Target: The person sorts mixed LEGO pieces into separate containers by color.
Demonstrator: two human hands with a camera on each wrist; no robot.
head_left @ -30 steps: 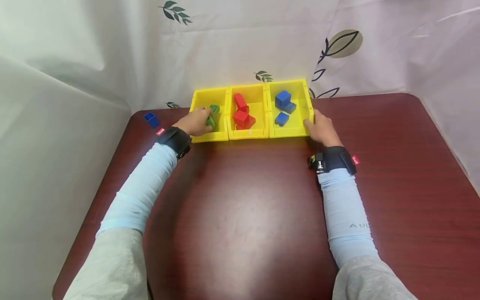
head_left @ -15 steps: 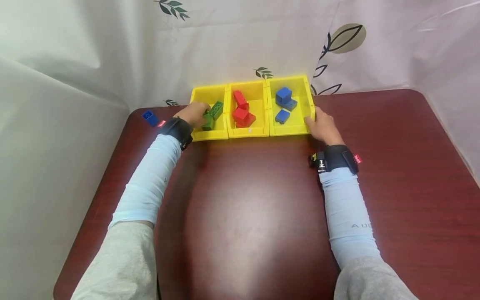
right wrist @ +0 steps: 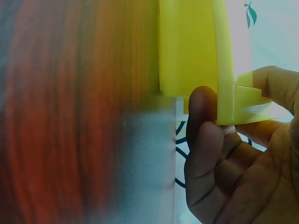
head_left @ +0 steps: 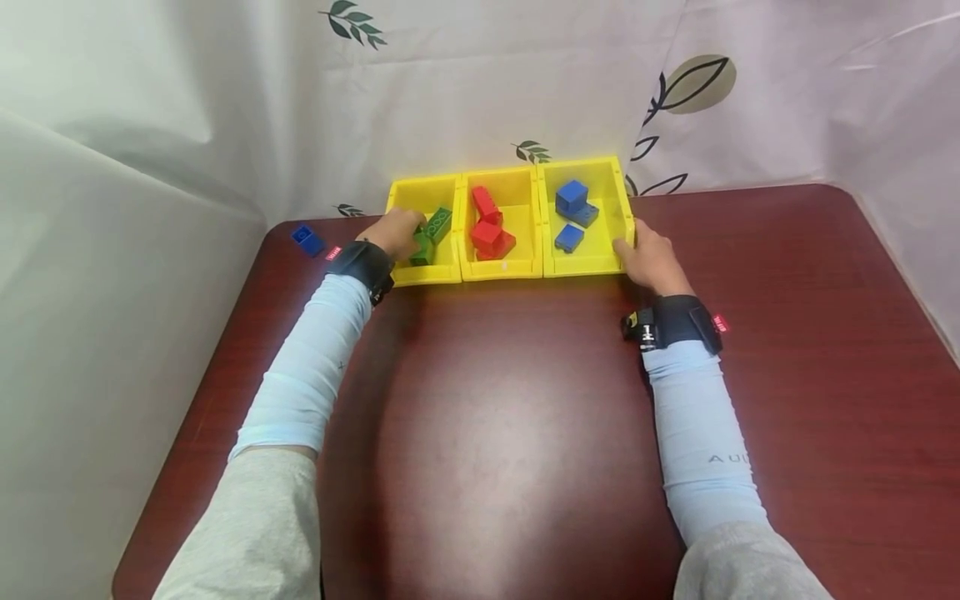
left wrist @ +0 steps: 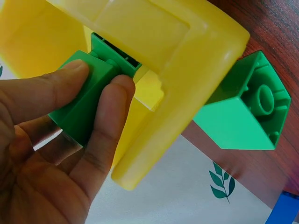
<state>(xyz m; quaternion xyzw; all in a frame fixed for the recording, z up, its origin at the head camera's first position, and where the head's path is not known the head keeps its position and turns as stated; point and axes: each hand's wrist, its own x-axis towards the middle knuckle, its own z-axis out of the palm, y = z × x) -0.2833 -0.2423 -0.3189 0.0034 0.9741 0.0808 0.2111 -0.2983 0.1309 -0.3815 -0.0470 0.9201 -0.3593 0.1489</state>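
Note:
My left hand (head_left: 393, 234) reaches into the left yellow bin (head_left: 423, 275). In the left wrist view its thumb and fingers pinch a green toy brick (left wrist: 89, 103). Just behind that brick shows another green brick (left wrist: 117, 57), overlapped by it. A slanted green brick (left wrist: 222, 119) lies outside this bin on the table; the head view does not show it. My right hand (head_left: 651, 257) grips the side wall of the right yellow bin (head_left: 585, 265), thumb inside the rim and fingers outside.
Three yellow bins stand in a row against the white curtain (head_left: 465, 92). Red bricks (head_left: 487, 236) sit in the middle bin (head_left: 501, 268) and blue bricks (head_left: 572, 197) in the right one. A loose blue brick (head_left: 308, 240) lies left on the dark red table (head_left: 510, 400).
My left hand has drawn back a little leftward within the left bin, so more of the green bricks shows. The right hand keeps its grip on the right bin.

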